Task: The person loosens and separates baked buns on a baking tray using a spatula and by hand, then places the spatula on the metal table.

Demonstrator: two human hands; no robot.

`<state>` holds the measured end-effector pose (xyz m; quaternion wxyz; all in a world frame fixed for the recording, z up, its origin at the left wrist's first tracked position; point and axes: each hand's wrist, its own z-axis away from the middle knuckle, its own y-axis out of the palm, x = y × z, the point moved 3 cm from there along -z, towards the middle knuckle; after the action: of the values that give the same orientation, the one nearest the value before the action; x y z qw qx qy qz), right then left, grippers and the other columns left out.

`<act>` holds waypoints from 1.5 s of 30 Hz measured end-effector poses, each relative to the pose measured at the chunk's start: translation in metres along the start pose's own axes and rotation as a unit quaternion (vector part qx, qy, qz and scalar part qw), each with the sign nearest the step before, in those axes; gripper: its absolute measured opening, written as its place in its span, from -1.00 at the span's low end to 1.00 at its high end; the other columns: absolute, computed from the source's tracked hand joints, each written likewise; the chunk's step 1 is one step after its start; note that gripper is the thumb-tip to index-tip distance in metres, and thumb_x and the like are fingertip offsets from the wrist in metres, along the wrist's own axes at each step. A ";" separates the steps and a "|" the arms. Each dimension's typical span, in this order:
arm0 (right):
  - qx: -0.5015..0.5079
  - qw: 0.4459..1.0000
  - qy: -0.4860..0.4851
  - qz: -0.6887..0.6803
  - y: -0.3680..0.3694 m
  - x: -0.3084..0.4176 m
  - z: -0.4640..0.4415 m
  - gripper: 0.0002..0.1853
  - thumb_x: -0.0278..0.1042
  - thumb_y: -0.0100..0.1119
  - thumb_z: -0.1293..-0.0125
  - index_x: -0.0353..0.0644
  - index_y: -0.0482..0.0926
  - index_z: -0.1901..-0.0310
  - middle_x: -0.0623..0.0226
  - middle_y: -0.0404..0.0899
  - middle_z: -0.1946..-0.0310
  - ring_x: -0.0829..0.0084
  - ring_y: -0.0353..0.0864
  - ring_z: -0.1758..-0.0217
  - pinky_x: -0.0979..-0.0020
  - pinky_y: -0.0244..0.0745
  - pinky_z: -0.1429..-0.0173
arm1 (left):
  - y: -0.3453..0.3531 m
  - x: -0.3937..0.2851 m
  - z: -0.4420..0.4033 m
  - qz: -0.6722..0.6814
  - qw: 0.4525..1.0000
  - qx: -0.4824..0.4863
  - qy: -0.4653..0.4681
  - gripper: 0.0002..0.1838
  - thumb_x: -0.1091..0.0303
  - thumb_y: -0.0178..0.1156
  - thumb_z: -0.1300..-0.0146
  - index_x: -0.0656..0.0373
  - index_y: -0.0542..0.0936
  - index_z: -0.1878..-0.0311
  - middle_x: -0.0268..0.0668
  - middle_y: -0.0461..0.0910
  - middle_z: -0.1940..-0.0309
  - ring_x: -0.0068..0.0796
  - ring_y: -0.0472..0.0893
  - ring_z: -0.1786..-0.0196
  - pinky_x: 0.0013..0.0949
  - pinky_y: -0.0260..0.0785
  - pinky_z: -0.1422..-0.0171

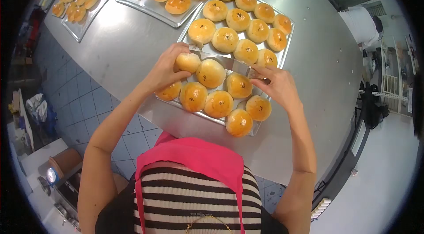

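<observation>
A flat metal strip [222, 60], like a long scraper blade, stands on edge across a metal tray [288, 41] of glossy golden buns. My left hand [172, 66] is closed at the strip's left end, its thumb against a small bun [188, 62]. Gripping the right end is my right hand [277, 83], fingers behind and thumb in front. On my side of the strip sit several buns, among them a large one [210, 73] and one at the tray's near edge [239, 122]. Beyond it are more buns [225, 39] in rows, most with dark specks on top.
A second tray of buns [176, 22] lies at the far left of the steel table [320, 75], and a third tray [79, 35] stands farther left. A person in white [360, 24] is at the far right. Blue floor tiles [90, 103] show to the left.
</observation>
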<state>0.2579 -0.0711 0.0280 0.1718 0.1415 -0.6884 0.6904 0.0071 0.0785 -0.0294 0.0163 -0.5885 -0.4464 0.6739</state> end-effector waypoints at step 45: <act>-0.146 0.963 0.215 -0.071 -0.084 -0.051 0.091 -0.65 -0.37 0.34 0.00 -0.21 0.60 0.13 0.29 0.54 0.52 0.60 0.39 0.52 0.56 0.33 0.39 | 0.044 -0.048 -0.039 -0.031 0.982 0.177 0.053 -0.36 0.37 0.31 0.10 0.13 0.34 -0.13 -0.19 0.29 -0.11 -0.17 0.31 -0.19 -0.28 0.17 -0.26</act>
<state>0.3360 -0.1648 0.0830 0.3832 0.0114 -0.7167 0.5826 0.0752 0.0488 -0.0160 0.1644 -0.5975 -0.3366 0.7090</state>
